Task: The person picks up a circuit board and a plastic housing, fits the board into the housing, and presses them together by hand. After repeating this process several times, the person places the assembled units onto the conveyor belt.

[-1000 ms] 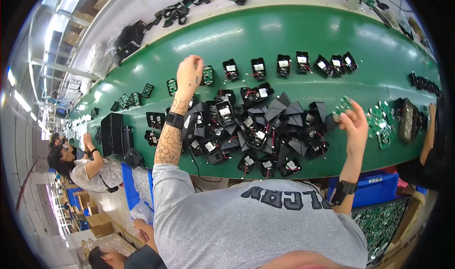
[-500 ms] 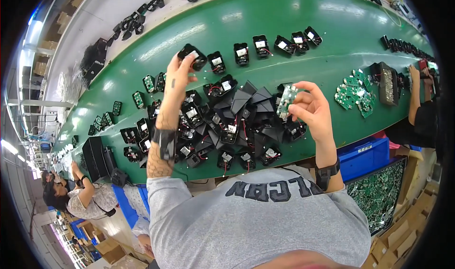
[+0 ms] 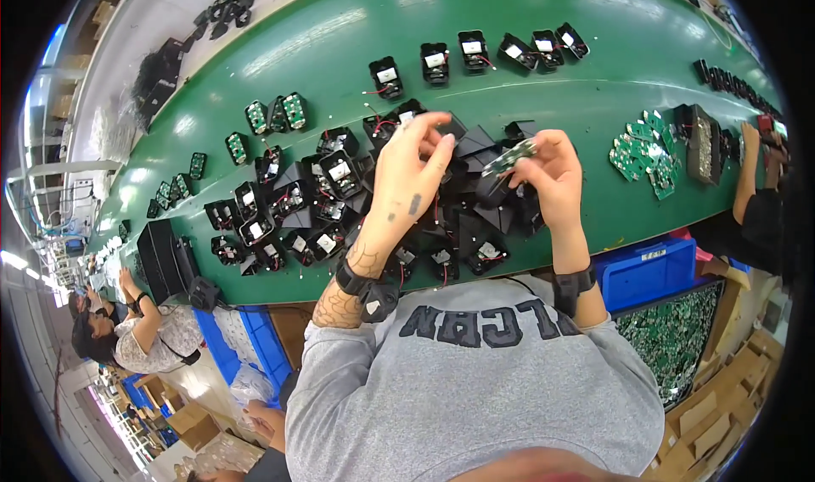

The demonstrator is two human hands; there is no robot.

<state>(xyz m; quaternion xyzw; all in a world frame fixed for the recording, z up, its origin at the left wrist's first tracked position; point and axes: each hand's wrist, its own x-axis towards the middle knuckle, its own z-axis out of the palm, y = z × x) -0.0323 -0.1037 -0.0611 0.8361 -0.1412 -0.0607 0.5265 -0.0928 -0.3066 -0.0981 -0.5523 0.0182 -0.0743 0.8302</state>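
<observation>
My right hand point(image 3: 556, 176) pinches a green circuit board point(image 3: 509, 157) between thumb and fingers, its face tilted. A dark piece sits just below the board; whether it is held too I cannot tell. My left hand point(image 3: 407, 172) hovers over the pile, its fingers bent and the thumb apart, with nothing visible between them. Beneath both hands lies a heap of black plastic housings point(image 3: 340, 174) with white parts and thin red wires, mixed with angular black panels point(image 3: 480, 140). The left hand and forearm hide part of the heap.
Beyond the heap, black housings point(image 3: 435, 63) stand in a row on the green table point(image 3: 340, 58). Loose circuit boards point(image 3: 649, 155) lie to the right, near a co-worker's hand point(image 3: 750, 142). A blue bin point(image 3: 645, 274) stands at the near right. Another person point(image 3: 140, 338) works at left.
My left hand has come back and right, and the black housing it held no longer shows in it. The right hand has tilted the circuit board and brought it slightly left.
</observation>
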